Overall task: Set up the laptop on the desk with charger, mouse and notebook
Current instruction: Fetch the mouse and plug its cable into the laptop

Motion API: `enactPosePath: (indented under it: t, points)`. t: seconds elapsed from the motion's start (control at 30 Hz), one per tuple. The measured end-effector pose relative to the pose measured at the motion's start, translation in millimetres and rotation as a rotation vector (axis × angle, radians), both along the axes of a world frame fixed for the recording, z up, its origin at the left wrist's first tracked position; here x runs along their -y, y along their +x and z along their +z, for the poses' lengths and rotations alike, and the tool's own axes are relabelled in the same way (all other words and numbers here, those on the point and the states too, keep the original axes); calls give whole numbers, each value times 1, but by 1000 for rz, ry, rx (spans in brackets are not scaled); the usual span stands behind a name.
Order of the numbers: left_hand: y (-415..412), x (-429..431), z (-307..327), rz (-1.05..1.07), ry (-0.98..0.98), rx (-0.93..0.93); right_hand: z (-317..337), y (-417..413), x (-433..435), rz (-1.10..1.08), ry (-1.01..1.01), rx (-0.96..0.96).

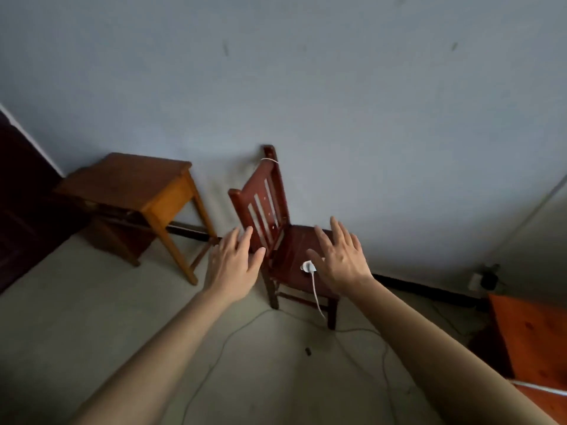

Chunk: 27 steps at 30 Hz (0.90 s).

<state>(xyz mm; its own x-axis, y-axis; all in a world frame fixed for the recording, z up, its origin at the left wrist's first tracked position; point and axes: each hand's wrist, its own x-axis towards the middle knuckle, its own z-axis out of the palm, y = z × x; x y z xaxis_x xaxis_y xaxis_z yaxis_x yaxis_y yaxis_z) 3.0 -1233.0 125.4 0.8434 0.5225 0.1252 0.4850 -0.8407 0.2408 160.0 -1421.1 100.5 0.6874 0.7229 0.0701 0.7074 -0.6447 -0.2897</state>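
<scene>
A white charger plug [307, 266] lies on the seat of a dark red wooden chair [264, 197], and its white cable [316, 297] hangs over the seat's front edge. My right hand [340, 259] hovers just right of the plug, fingers spread, holding nothing. My left hand [234, 262] reaches toward the chair's backrest, fingers apart and empty. No laptop, mouse or notebook is in view.
A small wooden table [129, 185] stands left of the chair against the blue wall. An orange wooden surface [534, 338] sits at the right edge. Thin cables [233, 335] trail over the floor. A wall socket [478, 279] with a dark plug is low on the right.
</scene>
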Motion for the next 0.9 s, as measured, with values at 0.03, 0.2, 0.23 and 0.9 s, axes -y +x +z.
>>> enactPosePath:
  t: [0.03, 0.2, 0.23, 0.9]
  points:
    - [-14, -27, -1, 28, -2, 3, 2, -9, -33, 40, -8, -1]
    - [-94, -155, 4, 223, -21, 39, 14, -57, -197, 251, -17, 31]
    - [-107, -176, 5, 261, -26, 48, 15, -66, -224, 279, -17, 19]
    - [-225, -662, -21, 722, 19, -24, -45, -145, -795, 725, -61, -48]
